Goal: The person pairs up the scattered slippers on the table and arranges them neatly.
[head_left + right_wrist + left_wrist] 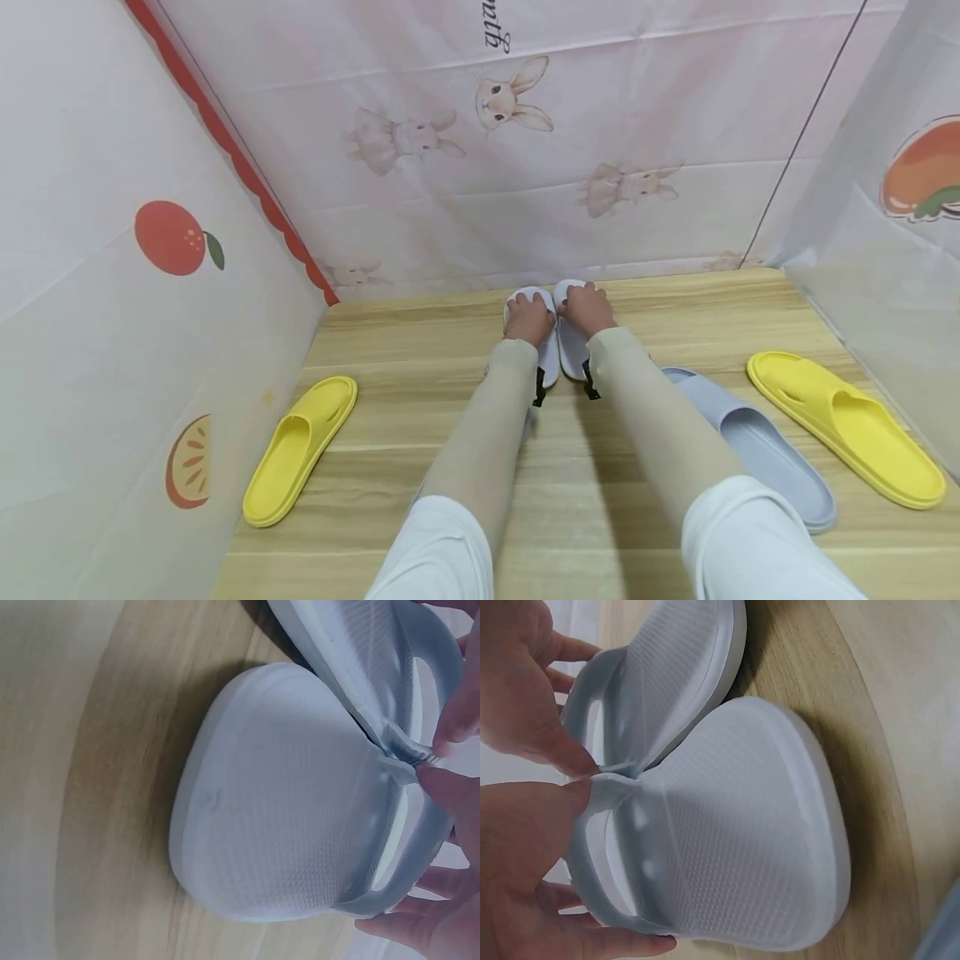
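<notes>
Two pale grey-white slippers stand side by side on the wooden floor against the far wall, toes to the wall. My left hand (pixel 528 319) grips the strap of the left slipper (pixel 550 364), thumb at its inner edge and fingers at the outer side. On the right slipper (pixel 572 354), my right hand (pixel 588 308) holds the strap in the same way. Both wrist views show the textured footbeds and the openings in the straps; the inner edges of the left slipper (pixel 742 825) and right slipper (pixel 277 802) touch near the thumbs. The toes are mostly hidden there.
A yellow slipper (pixel 300 454) lies at the left, another yellow slipper (pixel 847 429) at the right. Beside my right forearm is a blue-grey slipper (pixel 772 458), partly covered. Printed walls (pixel 480 233) enclose the wooden floor (pixel 405 400) at the back and both sides.
</notes>
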The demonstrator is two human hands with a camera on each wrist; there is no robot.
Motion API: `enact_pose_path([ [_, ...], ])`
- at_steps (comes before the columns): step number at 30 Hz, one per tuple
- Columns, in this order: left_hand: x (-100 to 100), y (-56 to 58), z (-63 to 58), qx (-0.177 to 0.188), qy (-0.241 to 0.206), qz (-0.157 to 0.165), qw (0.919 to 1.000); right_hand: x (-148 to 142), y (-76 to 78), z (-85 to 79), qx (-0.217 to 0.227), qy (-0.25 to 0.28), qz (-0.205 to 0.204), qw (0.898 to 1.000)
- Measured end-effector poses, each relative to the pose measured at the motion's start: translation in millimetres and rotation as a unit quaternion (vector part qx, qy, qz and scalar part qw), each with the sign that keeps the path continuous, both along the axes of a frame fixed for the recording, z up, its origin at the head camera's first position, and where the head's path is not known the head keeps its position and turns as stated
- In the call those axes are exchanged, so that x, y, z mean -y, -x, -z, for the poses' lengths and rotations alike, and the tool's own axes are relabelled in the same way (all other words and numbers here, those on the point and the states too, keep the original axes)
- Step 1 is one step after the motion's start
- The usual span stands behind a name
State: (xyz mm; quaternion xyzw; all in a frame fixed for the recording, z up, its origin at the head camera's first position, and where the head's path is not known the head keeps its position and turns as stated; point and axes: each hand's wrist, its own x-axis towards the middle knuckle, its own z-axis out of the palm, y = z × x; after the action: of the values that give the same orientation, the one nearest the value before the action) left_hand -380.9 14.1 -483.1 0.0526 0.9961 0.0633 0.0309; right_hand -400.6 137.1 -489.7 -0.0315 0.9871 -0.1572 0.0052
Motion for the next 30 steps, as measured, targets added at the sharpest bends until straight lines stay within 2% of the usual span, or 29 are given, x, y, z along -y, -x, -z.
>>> enact_pose_path([
  [9, -3, 1.3, 1.5, -0.002, -0.063, -0.048, 0.9969, 2, -2.6, -3.9, 0.027, 0.003, -0.004, 1.000],
  [16, -4, 1.0, 2.1, -0.007, -0.070, -0.040, 0.9967, -1, -3.4, -9.4, 0.076, -0.010, -0.031, 0.997],
  [18, -3, 1.3, 1.7, -0.003, -0.073, -0.043, 0.9964, -2, -3.5, -10.5, 0.080, -0.006, -0.037, 0.996],
  [24, -3, 3.6, 1.2, 0.040, -0.077, -0.048, 0.9950, -9, -7.3, -12.1, 0.074, 0.011, -0.032, 0.997],
  [30, 1, 3.0, 2.6, 0.052, -0.086, -0.037, 0.9943, -13, -9.2, -15.8, 0.065, -0.013, -0.033, 0.997],
])
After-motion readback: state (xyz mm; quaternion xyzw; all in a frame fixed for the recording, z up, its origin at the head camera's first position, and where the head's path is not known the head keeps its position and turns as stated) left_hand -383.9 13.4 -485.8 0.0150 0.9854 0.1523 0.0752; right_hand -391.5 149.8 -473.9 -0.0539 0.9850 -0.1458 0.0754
